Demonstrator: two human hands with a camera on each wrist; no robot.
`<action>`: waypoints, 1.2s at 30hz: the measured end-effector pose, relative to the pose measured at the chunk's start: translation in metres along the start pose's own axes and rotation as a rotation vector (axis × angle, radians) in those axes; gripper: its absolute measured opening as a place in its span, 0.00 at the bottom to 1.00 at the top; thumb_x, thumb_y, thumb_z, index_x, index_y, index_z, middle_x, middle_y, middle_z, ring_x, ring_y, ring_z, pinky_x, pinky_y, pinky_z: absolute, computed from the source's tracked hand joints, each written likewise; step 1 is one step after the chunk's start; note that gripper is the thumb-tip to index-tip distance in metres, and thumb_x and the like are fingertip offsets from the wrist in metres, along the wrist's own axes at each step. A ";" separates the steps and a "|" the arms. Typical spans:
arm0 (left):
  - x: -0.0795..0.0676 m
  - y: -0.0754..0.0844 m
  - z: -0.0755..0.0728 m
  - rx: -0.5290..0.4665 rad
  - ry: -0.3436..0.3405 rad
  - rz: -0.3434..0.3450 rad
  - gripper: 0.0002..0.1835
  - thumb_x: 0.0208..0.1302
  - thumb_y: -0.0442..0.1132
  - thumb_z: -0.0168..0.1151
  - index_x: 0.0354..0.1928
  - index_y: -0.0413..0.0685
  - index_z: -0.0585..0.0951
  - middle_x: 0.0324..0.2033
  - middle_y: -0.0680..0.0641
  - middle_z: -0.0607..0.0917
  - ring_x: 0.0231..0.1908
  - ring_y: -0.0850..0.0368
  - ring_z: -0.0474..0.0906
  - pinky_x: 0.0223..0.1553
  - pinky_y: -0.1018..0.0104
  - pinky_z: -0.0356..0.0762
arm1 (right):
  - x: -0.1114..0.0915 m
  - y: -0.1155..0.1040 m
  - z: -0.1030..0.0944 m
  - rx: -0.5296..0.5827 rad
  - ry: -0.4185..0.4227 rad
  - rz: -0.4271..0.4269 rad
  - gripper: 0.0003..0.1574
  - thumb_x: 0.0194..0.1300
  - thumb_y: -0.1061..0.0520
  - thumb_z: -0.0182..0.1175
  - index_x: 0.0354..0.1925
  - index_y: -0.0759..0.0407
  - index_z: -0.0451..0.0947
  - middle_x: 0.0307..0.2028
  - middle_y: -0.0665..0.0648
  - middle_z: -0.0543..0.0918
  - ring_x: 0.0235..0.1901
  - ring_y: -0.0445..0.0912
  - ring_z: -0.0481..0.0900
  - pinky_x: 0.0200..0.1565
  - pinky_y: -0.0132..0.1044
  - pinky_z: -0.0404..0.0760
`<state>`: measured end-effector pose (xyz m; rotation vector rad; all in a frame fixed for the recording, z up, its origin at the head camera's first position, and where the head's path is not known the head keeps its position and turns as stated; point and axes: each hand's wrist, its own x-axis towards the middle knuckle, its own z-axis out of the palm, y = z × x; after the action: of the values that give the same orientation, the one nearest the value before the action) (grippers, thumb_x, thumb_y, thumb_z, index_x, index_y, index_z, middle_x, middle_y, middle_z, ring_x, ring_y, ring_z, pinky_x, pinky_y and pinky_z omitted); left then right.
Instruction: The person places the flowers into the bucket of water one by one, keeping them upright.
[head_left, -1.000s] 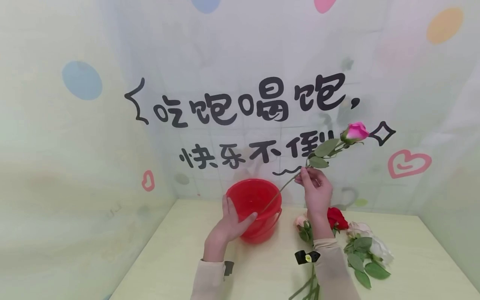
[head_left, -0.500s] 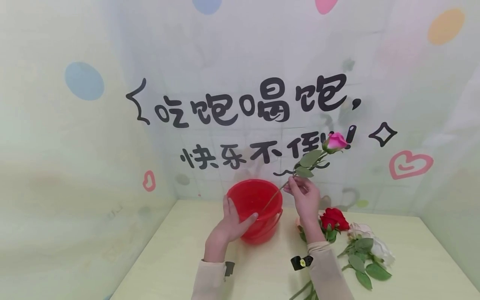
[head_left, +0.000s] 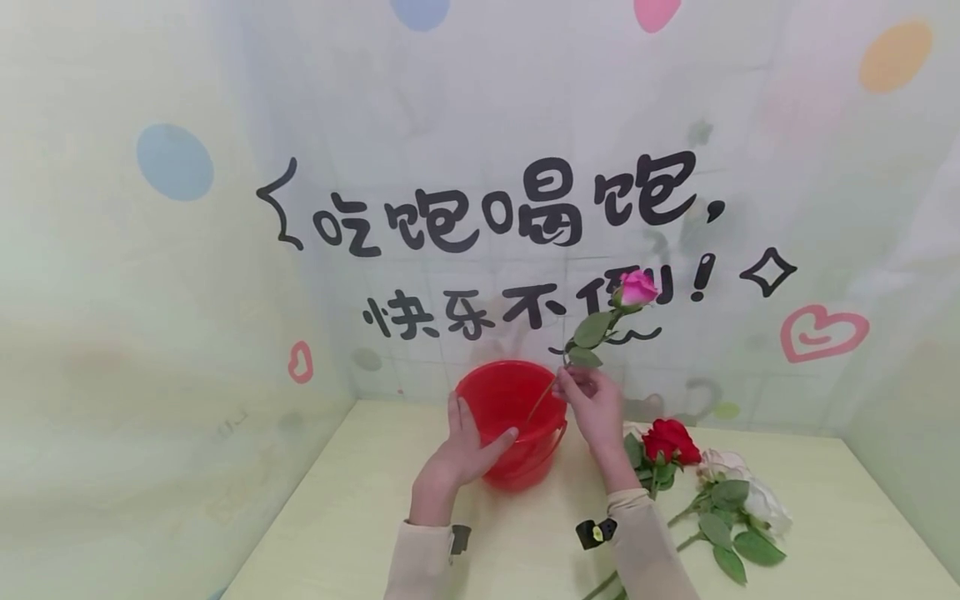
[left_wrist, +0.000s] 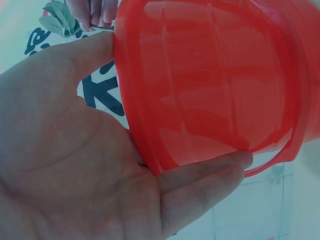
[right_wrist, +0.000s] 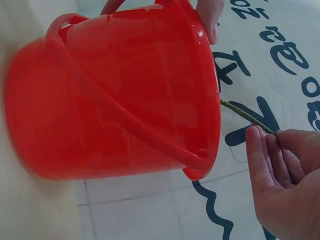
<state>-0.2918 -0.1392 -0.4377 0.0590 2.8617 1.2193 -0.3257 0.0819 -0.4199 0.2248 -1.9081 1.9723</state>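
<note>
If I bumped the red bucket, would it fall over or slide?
The bucket might tip if bumped up high, because it narrows toward its base. It's probably light for its size, since it looks like plastic. Its smooth, shiny sides could feel a bit slippery to the left hand touching it.

Head view's running bright and flat, diffuse light washing out the wall (head_left: 465,108). Wrist views are coming in dimmer, left one leaning cyan. In right wrist, bucket (right_wrist: 150,75) is glinting on its rim, 1 o'clock; tabletop (right_wrist: 40,210) is blurring, 8 o'clock.
</note>
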 end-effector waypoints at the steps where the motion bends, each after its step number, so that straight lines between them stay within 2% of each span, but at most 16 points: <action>1: 0.000 0.000 0.000 -0.001 0.001 0.000 0.69 0.61 0.56 0.74 0.83 0.38 0.33 0.77 0.35 0.58 0.67 0.34 0.70 0.52 0.39 0.86 | -0.001 0.000 0.000 -0.004 -0.005 0.004 0.14 0.74 0.62 0.66 0.52 0.72 0.81 0.43 0.71 0.87 0.35 0.45 0.90 0.42 0.31 0.88; 6: 0.001 -0.002 0.003 0.000 0.009 0.010 0.69 0.60 0.55 0.75 0.83 0.38 0.34 0.76 0.35 0.59 0.67 0.34 0.70 0.51 0.39 0.86 | -0.003 0.002 0.001 -0.039 -0.025 0.022 0.14 0.74 0.60 0.66 0.51 0.71 0.82 0.42 0.69 0.88 0.36 0.50 0.91 0.43 0.30 0.88; 10: 0.002 -0.002 0.003 0.001 0.009 0.018 0.70 0.59 0.55 0.76 0.83 0.39 0.33 0.76 0.36 0.59 0.68 0.34 0.68 0.52 0.39 0.86 | -0.003 0.002 0.003 -0.020 -0.044 0.027 0.14 0.74 0.62 0.66 0.50 0.72 0.82 0.41 0.70 0.88 0.36 0.51 0.90 0.42 0.32 0.89; 16: -0.007 0.006 -0.002 0.017 0.007 0.028 0.68 0.61 0.54 0.74 0.83 0.38 0.32 0.76 0.34 0.58 0.68 0.33 0.68 0.52 0.40 0.86 | -0.001 0.002 0.005 -0.023 -0.052 0.013 0.14 0.74 0.63 0.66 0.50 0.75 0.82 0.40 0.72 0.87 0.36 0.54 0.90 0.41 0.34 0.89; 20: -0.012 0.011 -0.005 0.010 0.010 0.034 0.68 0.61 0.53 0.74 0.82 0.37 0.33 0.75 0.33 0.59 0.67 0.32 0.69 0.51 0.40 0.87 | 0.001 0.006 0.004 -0.082 -0.046 0.003 0.15 0.74 0.61 0.66 0.49 0.75 0.83 0.40 0.71 0.88 0.37 0.56 0.91 0.41 0.31 0.88; 24: -0.008 0.008 -0.003 -0.002 0.008 0.019 0.68 0.61 0.53 0.74 0.83 0.39 0.33 0.75 0.35 0.59 0.68 0.34 0.68 0.52 0.40 0.86 | 0.001 0.011 -0.001 -0.172 -0.023 0.010 0.16 0.75 0.58 0.66 0.49 0.74 0.85 0.40 0.69 0.89 0.38 0.58 0.91 0.41 0.28 0.86; 29: 0.000 0.000 0.002 -0.013 0.011 0.008 0.68 0.60 0.53 0.75 0.83 0.39 0.33 0.75 0.36 0.59 0.68 0.36 0.68 0.52 0.39 0.86 | 0.002 0.016 -0.007 -0.257 0.012 0.043 0.19 0.75 0.54 0.66 0.51 0.70 0.87 0.44 0.68 0.90 0.42 0.58 0.89 0.44 0.34 0.87; 34: 0.004 -0.003 0.003 -0.014 0.020 0.011 0.70 0.58 0.54 0.76 0.83 0.41 0.33 0.75 0.38 0.60 0.68 0.37 0.69 0.52 0.41 0.86 | 0.002 0.021 -0.011 -0.266 0.037 0.110 0.21 0.76 0.50 0.65 0.53 0.67 0.87 0.47 0.67 0.89 0.44 0.57 0.88 0.48 0.43 0.88; 36: 0.003 -0.004 0.003 -0.014 0.020 0.011 0.70 0.58 0.54 0.76 0.83 0.41 0.33 0.75 0.38 0.60 0.67 0.37 0.69 0.52 0.40 0.86 | 0.001 0.023 -0.012 -0.263 0.045 0.126 0.22 0.76 0.49 0.65 0.54 0.67 0.87 0.47 0.66 0.89 0.44 0.56 0.88 0.49 0.43 0.88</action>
<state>-0.2949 -0.1390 -0.4427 0.0627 2.8730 1.2486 -0.3339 0.0944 -0.4415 -0.0120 -2.1716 1.7593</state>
